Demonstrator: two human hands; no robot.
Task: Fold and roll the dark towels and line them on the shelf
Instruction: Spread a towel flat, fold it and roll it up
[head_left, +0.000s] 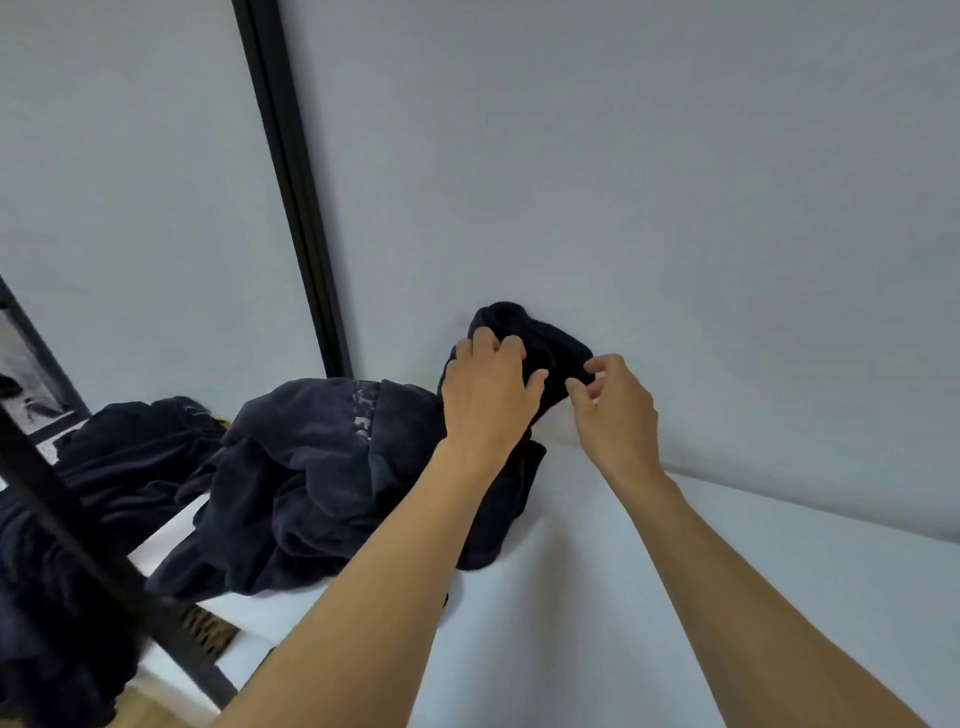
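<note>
A dark navy towel (540, 343) is lifted off the white shelf (675, 571), bunched up against the pale wall. My left hand (485, 395) grips its upper fold with curled fingers. My right hand (615, 402) is just to the right of it, thumb and fingers curled and pinching at the towel's edge. The towel's lower part (498, 514) hangs down onto the shelf behind my left forearm. A heap of crumpled dark towels (306, 483) lies on the shelf to the left.
More dark towels (104, 467) are piled at the far left, partly behind a black metal bar (78, 530). A black vertical strip (291, 192) runs down the wall. The wall closes off the shelf at the back.
</note>
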